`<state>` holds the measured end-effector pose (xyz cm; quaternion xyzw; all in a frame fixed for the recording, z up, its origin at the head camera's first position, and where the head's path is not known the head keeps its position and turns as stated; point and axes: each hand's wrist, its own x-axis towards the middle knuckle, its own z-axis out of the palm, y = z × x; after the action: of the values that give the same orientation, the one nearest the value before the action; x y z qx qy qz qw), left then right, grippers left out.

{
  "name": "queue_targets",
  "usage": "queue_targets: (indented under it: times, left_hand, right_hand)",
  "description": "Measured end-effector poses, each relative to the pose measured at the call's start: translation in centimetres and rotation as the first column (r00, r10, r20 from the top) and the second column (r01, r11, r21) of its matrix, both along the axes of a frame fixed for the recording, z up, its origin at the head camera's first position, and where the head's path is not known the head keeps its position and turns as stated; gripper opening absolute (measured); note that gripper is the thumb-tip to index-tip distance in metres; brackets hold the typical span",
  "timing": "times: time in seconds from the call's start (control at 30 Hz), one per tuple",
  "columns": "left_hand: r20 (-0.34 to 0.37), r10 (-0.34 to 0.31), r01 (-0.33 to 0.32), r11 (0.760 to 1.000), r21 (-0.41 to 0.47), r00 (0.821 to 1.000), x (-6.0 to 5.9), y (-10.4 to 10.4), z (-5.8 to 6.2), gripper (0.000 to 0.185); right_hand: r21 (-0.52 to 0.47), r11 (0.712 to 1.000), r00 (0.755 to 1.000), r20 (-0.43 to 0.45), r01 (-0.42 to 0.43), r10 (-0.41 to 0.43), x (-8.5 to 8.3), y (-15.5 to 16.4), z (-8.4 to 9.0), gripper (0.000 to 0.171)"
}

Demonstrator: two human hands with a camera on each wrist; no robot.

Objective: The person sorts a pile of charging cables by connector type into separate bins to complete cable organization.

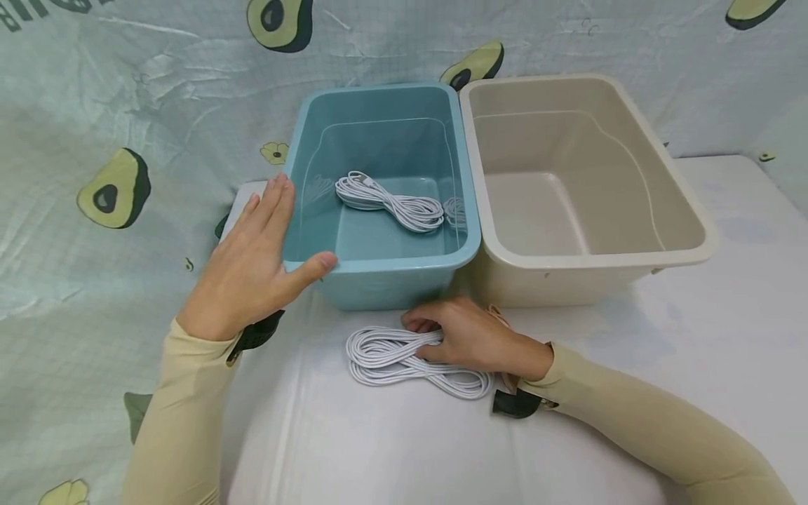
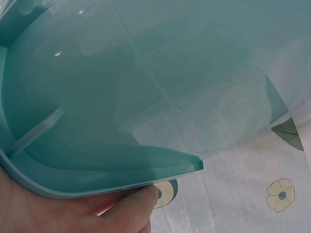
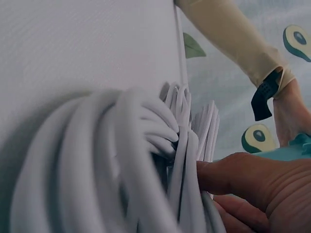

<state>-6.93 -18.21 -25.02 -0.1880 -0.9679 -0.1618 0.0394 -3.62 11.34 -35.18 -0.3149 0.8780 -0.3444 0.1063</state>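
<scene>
pinching every strand at the waist seems the best hold on the near cord (image 1: 394, 359), so no loop slips. it lies on the table (image 1: 391, 449), just near of the blue tub (image 1: 379, 289); the right hand (image 1: 463, 333) has thumb and fingers curled on its middle. the left hand (image 1: 252, 259), fingers straight, rests on the tub's left rim. far left, dark lettering (image 1: 36, 7) is cut off, unreadable.

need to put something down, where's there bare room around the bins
Bare room: the table right of the beige bin, the table on the near side of the coiled cable, and inside the beige bin. Crowded: before the blue bin, where the right hand holds that cable; its left side, by the left hand; inside, around another cable.
</scene>
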Motion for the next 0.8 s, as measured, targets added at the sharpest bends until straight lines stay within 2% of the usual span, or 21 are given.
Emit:
queue_targets:
  times: [0.37, 0.6, 0.8]
  left_hand:
    - [0.002, -0.001, 0.001, 1.0, -0.001, 1.0, -0.15, -0.06, -0.11, 0.108]
    - [0.03, 0.003, -0.003, 1.0, -0.003, 1.0, -0.09, 0.15, -0.19, 0.108]
    - [0.022, 0.0, 0.001, 1.0, -0.012, 1.0, -0.13, -0.01, -0.01, 0.108]
  right_hand:
    - [-0.015, 1.0, 1.0, 0.0, 0.028, -0.028, 0.18, 0.12, 0.55, 0.042]
    - [-0.055, 0.998, 0.998, -0.063, 0.008, -0.012, 0.3, 0.67, 0.7, 0.044]
    - [-0.101, 0.994, 0.993, -0.112, -0.037, 0.026, 0.2, 0.68, 1.03, 0.043]
